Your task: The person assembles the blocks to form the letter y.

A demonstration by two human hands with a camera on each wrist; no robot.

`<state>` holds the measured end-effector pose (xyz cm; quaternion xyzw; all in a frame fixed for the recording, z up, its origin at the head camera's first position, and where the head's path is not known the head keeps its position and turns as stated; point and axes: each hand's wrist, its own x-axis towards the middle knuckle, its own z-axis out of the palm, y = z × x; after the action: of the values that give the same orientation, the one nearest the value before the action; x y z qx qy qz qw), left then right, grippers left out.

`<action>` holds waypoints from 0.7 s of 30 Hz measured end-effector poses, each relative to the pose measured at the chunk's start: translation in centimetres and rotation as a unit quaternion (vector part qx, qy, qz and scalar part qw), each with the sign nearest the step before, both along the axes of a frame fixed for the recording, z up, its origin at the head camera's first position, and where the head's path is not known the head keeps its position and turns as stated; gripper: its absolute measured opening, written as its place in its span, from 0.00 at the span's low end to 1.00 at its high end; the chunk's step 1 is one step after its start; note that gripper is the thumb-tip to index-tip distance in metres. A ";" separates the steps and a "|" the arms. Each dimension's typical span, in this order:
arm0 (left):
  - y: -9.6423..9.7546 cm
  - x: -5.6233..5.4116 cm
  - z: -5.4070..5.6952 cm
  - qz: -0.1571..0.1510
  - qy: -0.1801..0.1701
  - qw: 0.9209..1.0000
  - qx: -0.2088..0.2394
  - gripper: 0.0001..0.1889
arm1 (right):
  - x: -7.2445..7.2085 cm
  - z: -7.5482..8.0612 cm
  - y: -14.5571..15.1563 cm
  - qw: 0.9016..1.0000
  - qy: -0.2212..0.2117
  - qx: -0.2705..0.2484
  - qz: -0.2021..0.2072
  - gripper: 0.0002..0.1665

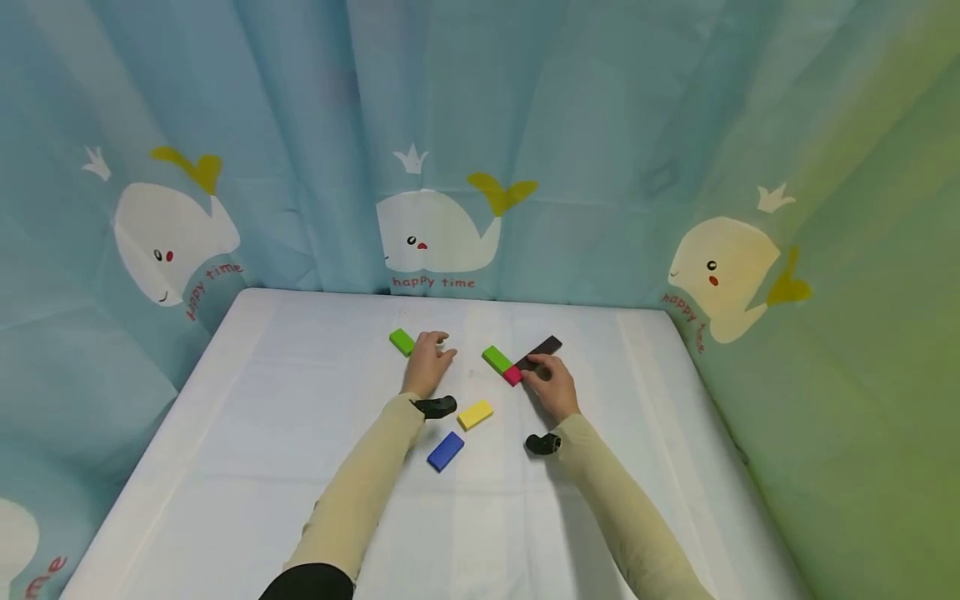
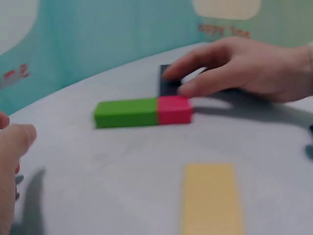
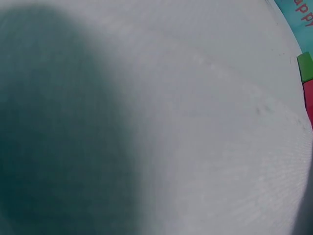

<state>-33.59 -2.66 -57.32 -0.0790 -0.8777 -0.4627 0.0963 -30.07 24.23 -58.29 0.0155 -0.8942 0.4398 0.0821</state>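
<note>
In the head view my right hand (image 1: 551, 387) has its fingertips at the red block (image 1: 512, 376) and the near end of the dark bar (image 1: 538, 353). The left wrist view shows that hand's thumb close to the red block and a finger over the dark bar; whether they press is unclear. A green block (image 1: 497, 360) lies end to end with the red one, and the dark bar runs off at an angle. My left hand (image 1: 430, 364) has thumb and fingers apart, nothing visible between them, beside another green block (image 1: 402, 342).
A yellow block (image 1: 476, 415) and a blue block (image 1: 446, 452) lie nearer me, between the forearms. The white table (image 1: 300, 400) ends at a curtain (image 1: 600, 167) with whale prints behind and at the sides. Dark straps with camera mounts (image 1: 437, 407) sit at both wrists.
</note>
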 end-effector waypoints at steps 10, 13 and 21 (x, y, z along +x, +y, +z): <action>-4.9 -0.5 0.0 0.127 0.063 0.988 -0.068 0.16 | 0.4 0.5 -0.3 1.000 -0.010 -0.001 -0.004 0.23; -5.6 -0.5 0.0 0.148 0.034 0.985 -0.079 0.19 | 0.4 0.4 -0.2 1.000 -0.005 -0.002 -0.001 0.23; -6.3 -0.3 0.1 0.103 -0.056 0.993 -0.018 0.26 | 0.2 0.0 -0.1 1.000 0.014 0.005 0.001 0.23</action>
<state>-33.85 -8.92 -57.21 0.0363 -0.8936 -0.4376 0.0927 -29.89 24.09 -58.25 0.0226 -0.8949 0.4356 0.0938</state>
